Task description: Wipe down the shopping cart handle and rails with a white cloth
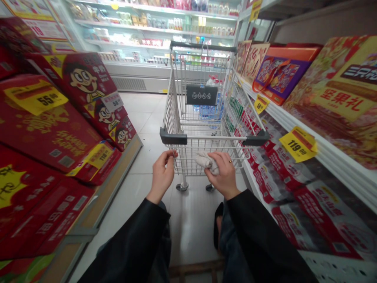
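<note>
A wire shopping cart (178, 94) stands right in front of me, with dark grey corner pieces and a dark sign panel (202, 95) inside. My right hand (220, 171) is closed round a crumpled whitish cloth (204, 159), pressed close to the wires of the cart's near end. At the near left corner of the basket, my left hand (163, 171) has its fingers curled against the wire edge. Those fingertips partly hide what they pinch, which looks like the cart's wire.
Stacked red gift boxes (73, 78) with yellow price tags line the left. On the right, a shelf (277, 114) carries gift boxes above shrink-wrapped red and white packs (277, 177). A lit refrigerated display (153, 29) spans the back. Cart wheels (182, 187) rest on pale floor tiles.
</note>
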The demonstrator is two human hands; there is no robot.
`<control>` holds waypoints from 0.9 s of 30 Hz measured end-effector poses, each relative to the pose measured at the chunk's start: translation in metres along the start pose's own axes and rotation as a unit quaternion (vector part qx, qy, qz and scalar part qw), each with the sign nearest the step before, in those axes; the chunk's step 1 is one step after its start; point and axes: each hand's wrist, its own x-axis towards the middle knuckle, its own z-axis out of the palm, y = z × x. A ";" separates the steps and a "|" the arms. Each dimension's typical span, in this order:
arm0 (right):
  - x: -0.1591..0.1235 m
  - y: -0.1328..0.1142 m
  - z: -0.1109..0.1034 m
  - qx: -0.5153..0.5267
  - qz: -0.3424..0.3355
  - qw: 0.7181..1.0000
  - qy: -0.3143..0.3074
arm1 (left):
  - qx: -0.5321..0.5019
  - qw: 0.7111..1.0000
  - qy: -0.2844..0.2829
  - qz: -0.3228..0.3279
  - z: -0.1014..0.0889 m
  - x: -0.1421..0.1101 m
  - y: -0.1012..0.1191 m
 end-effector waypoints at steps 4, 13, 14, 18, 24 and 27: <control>-0.004 -0.002 0.006 -0.004 -0.007 0.998 -0.059 | 0.001 1.000 0.003 -0.001 0.001 0.000 0.000; 0.002 0.002 -0.004 0.004 0.006 0.999 0.037 | -0.003 1.000 0.003 -0.001 0.000 0.000 -0.001; 0.001 0.003 -0.003 0.003 0.011 1.000 0.012 | -0.004 1.000 0.003 -0.001 0.000 0.000 -0.001; -0.004 0.001 0.004 -0.007 0.003 0.995 -0.098 | -0.004 1.000 0.004 0.000 0.001 0.000 -0.001; -0.002 0.000 0.001 -0.001 0.008 1.000 -0.014 | -0.005 1.000 0.001 0.000 0.000 -0.001 0.000; -0.002 0.000 0.002 0.004 0.021 0.999 -0.027 | -0.004 1.000 0.002 -0.001 0.000 -0.002 0.002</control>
